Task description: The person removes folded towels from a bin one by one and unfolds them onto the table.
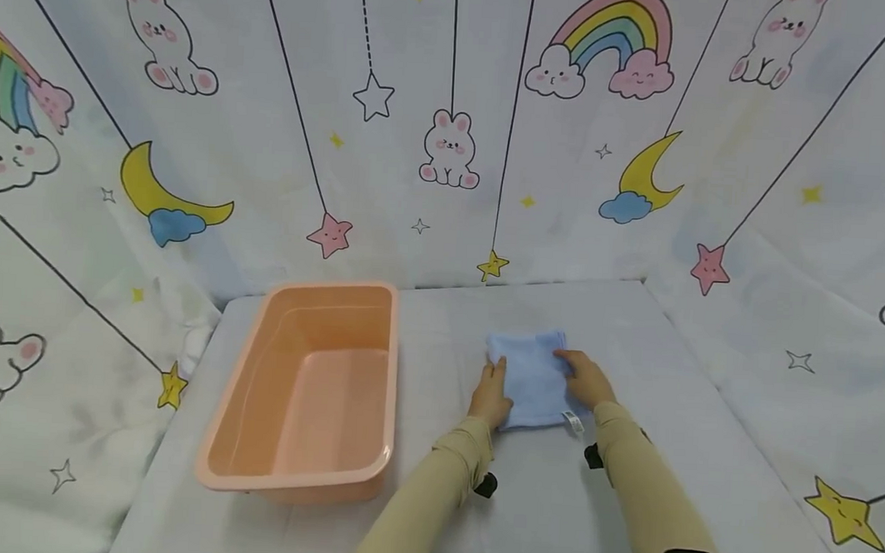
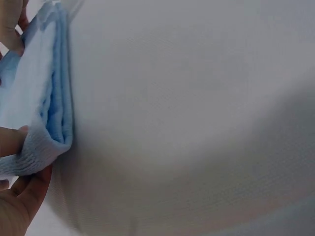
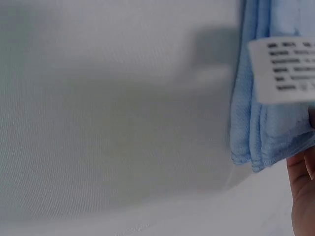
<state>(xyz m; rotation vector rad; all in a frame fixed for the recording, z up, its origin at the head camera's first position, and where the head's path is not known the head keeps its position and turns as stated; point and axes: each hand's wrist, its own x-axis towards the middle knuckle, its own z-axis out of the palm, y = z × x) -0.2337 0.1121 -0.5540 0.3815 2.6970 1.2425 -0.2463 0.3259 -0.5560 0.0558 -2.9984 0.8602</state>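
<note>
A light blue towel (image 1: 533,380), folded into a several-layered rectangle, lies on the white-covered table. My left hand (image 1: 490,398) grips its left edge; in the left wrist view the thumb is on top and the fingers (image 2: 33,194) are underneath the rounded fold. On the opposite side, my right hand (image 1: 590,382) holds the right edge. The right wrist view shows its fingers (image 3: 300,172) below the stacked layers, most of that hand being out of frame. A white printed label (image 3: 285,69) sticks out from the towel near the right hand.
To the left of the towel stands a peach plastic basin (image 1: 391,374) with nothing visible inside. The table (image 1: 535,515) is covered in white cloth. Behind it and at both sides hang white curtains (image 1: 388,173) printed with rabbits, stars, moons and rainbows.
</note>
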